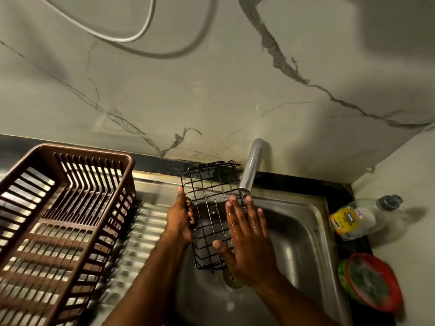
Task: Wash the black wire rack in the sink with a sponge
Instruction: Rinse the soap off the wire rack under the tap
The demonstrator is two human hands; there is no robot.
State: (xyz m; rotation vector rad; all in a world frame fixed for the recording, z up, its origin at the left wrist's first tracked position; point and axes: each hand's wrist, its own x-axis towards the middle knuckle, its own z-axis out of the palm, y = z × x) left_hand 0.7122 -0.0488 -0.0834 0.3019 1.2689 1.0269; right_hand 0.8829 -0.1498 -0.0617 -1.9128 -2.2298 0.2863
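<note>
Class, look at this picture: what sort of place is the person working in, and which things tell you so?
Most likely a home kitchen: a steel sink with a tap, a brown dish-drying basket on the ribbed drainboard, and a bottle of washing-up liquid nearby.

I see a black coated wire rack, a wet, glossy steel sink, and a brown plastic basket left of my left hand.

Dim warm light, motion blur on the brown basket, wide-angle bending at edges, wet sink glinting
</note>
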